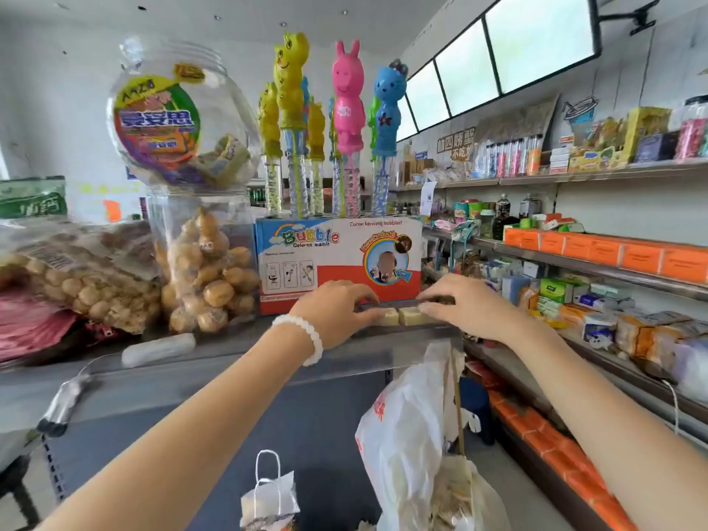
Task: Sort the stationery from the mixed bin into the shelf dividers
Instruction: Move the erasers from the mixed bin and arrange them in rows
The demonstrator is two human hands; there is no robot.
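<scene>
Pinching | left hand (337, 312), right hand (463, 306) | two pale blocks (406, 316), one each

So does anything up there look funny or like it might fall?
Yes: the round clear jar sits tilted on top of another container, so it looks wobbly. A white tube also lies loose on the shelf top.

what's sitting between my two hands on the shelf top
In the head view, two small pale yellowish blocks lie side by side between the left hand and the right hand, fingertips of both touching them, just in front of the Bubble box.
</scene>
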